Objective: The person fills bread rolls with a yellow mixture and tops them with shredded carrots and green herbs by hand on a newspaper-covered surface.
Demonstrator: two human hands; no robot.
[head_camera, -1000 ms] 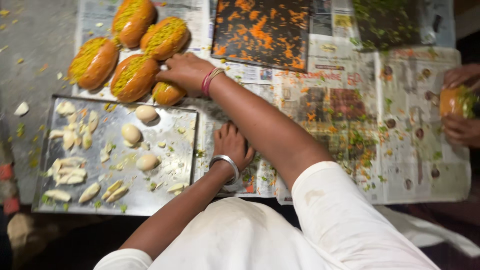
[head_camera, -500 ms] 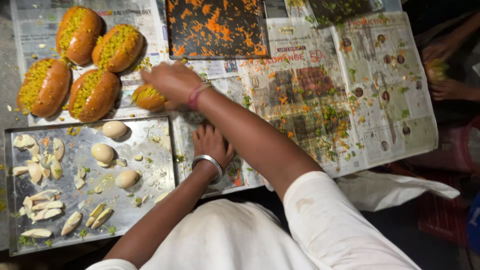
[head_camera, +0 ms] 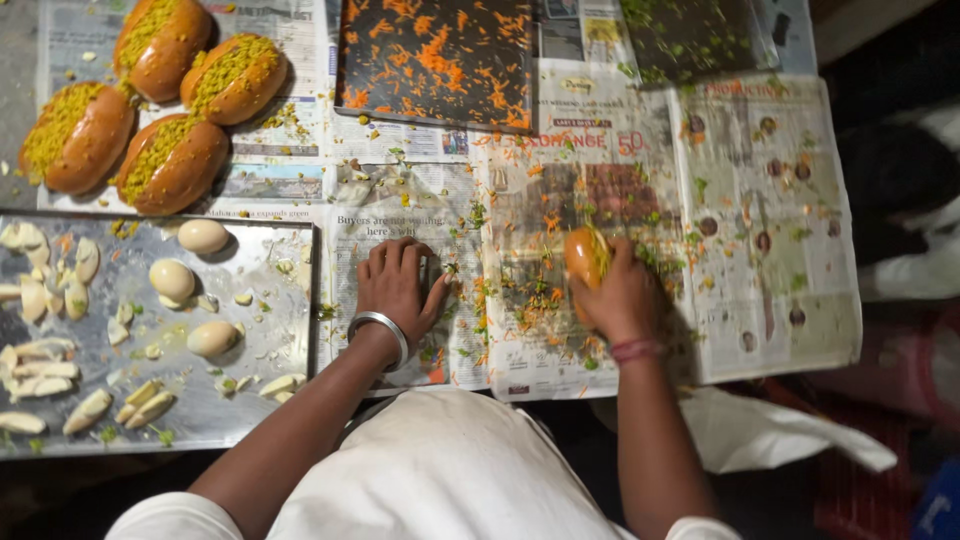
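Most of the orange roll (head_camera: 585,255) is covered by the fingers (head_camera: 622,268) of the right hand (head_camera: 620,295); only its end above them is seen. Left of the left hand's (head_camera: 397,285) fingers, the metal tray (head_camera: 290,330) is cut off by the picture's edge.

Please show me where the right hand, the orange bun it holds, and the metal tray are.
right hand (head_camera: 622,300), head view, back of hand.
orange bun (head_camera: 582,255), head view, exposed top.
metal tray (head_camera: 270,330), head view, bare surface.

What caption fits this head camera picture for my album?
Right hand presses an orange sweet onto newspaper; left hand rests flat beside a steel tray.
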